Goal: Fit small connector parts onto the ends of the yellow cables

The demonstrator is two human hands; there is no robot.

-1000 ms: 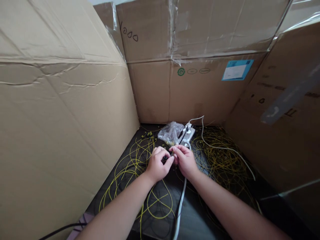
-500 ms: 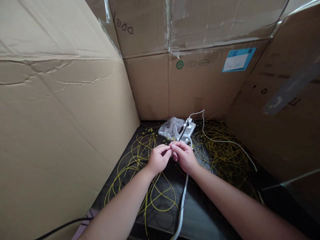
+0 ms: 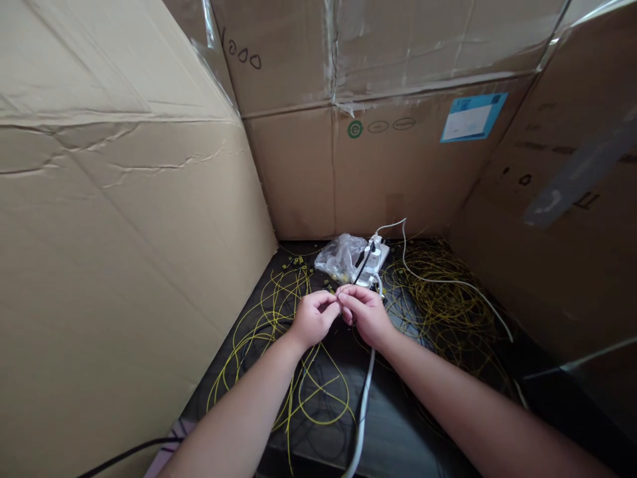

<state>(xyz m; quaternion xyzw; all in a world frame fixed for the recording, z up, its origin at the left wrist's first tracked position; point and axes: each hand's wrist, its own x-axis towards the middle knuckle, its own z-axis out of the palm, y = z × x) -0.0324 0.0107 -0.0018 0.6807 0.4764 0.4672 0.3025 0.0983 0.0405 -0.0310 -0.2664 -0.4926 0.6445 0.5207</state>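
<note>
My left hand (image 3: 314, 317) and my right hand (image 3: 365, 311) meet fingertip to fingertip above the dark table (image 3: 393, 405). Both are closed in a pinch. What sits between the fingertips is too small and too covered to name. Loose yellow wires (image 3: 323, 419) spread out under and to the left of my left hand. Just beyond the hands lie a crumpled clear plastic bag (image 3: 341, 255) and a white power strip (image 3: 377, 255) with plugs in it. A thick white cable (image 3: 367, 398) runs below my right hand toward the front edge.
A large tangle of yellow wire (image 3: 442, 285) lies at the right. Small yellow pieces (image 3: 294, 261) are scattered at the back left. Cardboard walls stand at the left (image 3: 124, 265), back (image 3: 298, 179) and right (image 3: 557, 265). A thin white cord (image 3: 438, 280) crosses the right side.
Both hands stay pinched together, with a slight shift of the fingertips. The view has tilted a little; the things on the table have not visibly moved.
</note>
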